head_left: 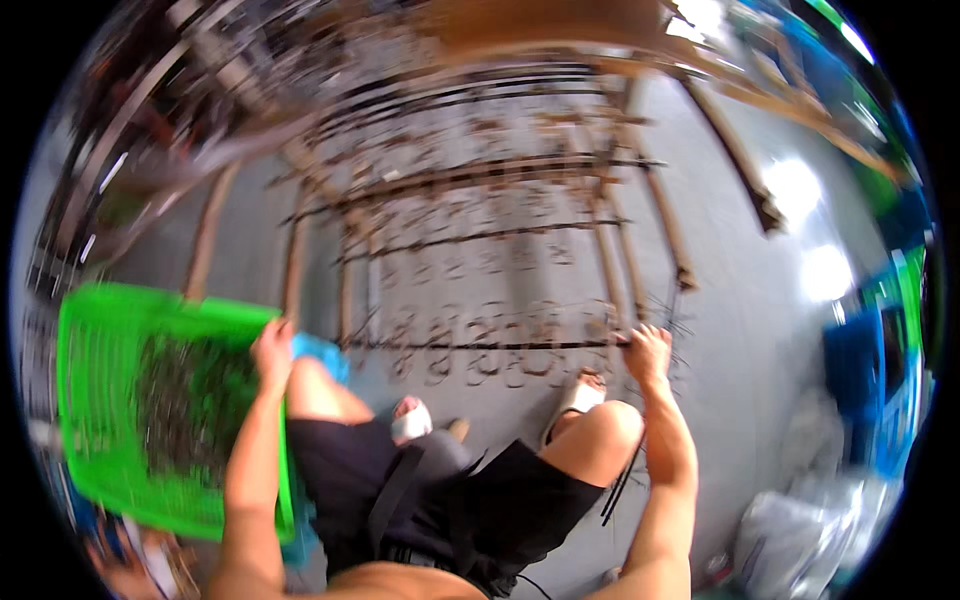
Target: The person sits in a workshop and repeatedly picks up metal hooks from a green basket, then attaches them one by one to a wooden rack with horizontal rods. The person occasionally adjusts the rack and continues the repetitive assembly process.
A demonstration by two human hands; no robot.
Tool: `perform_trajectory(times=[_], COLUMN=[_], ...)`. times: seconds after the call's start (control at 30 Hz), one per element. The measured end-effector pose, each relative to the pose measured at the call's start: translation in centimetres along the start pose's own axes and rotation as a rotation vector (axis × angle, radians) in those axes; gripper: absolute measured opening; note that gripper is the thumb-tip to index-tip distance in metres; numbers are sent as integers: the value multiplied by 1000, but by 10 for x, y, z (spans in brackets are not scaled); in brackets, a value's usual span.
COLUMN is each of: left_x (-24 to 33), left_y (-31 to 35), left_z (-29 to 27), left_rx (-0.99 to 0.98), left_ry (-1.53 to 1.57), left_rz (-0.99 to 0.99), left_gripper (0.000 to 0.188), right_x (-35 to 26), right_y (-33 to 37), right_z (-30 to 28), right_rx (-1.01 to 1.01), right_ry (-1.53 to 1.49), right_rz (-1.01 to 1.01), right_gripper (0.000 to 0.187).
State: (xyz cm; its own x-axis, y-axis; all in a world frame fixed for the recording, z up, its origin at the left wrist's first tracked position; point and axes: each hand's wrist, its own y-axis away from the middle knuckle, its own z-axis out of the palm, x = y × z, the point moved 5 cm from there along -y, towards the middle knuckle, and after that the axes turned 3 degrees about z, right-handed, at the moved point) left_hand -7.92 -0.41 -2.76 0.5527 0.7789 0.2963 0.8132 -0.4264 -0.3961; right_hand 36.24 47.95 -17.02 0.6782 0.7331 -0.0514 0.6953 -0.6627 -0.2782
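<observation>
A brown-framed rack (604, 250) stands in front of me, crossed by dark rods with rows of small rings hanging from them. My right hand (650, 352) is closed at the right end of the nearest black rod (490, 346), beside the foot of a brown pole. At the inner far corner of a bright green basket (170, 300), my left hand (272, 352) is closed, close to the lower end of another brown pole (295, 255). Motion blur hides what either hand grips. Dark, thin pieces (195, 405) lie in a heap inside the basket.
Something light blue (320, 355) sits between the basket and my left knee. Clear plastic bags (800, 540) lie at the lower right, below blue crates (865, 370). A brown board (550, 30) spans the far side. Several thin black rods (622, 490) are beside my right knee.
</observation>
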Motion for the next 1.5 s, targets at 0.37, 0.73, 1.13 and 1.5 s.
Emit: perform_trajectory(times=[0.37,0.73,1.13,1.5], left_x=[-37,28,18,-16], left_y=[-13,-8,-44,-38], left_z=[0,-16,5,14], left_rx=[-137,-156,-182,-254], left_ry=[-149,-254,-268,-114], left_rz=[150,172,292,26], left_gripper=[17,31,28,30], right_x=[18,59,34,44], right_y=[-45,89,451,399], right_z=[90,55,113,84], right_rx=[66,512,-412,-516], right_ry=[-72,-310,-689,-1025], right_rz=[276,738,1720,1700], right_gripper=[33,42,54,65])
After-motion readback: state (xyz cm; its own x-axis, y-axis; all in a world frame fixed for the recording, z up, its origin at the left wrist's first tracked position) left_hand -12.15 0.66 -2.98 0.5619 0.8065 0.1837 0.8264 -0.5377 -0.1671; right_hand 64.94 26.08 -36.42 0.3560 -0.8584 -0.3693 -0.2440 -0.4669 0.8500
